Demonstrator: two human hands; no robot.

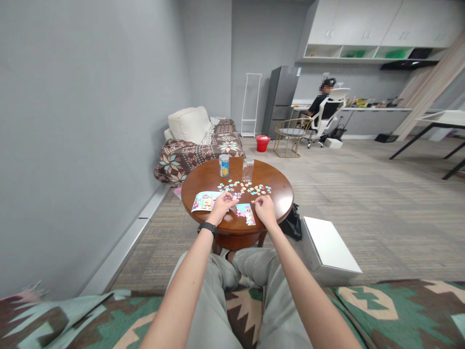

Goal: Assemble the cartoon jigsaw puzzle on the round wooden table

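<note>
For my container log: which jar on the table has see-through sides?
The right jar in view; the left jar has a blue and yellow wrap.

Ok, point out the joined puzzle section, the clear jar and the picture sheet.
Joined puzzle section point(246, 212): head view, its printed face.
Clear jar point(247, 171): head view, its transparent side.
Picture sheet point(205, 201): head view, its printed face.

The room is being lit softly and fairly evenly, while a pale glare is being reflected from the right side of the round table point(284, 193) and dark shade is being cast beneath it. The wall cabinets point(363, 24) and the patterned cloth point(370, 303) are being stretched toward the edges. Fine detail on the puzzle pieces point(261, 190) is being softened (the seated person's head point(327, 86) is being partly masked by coarse pixels).
</note>
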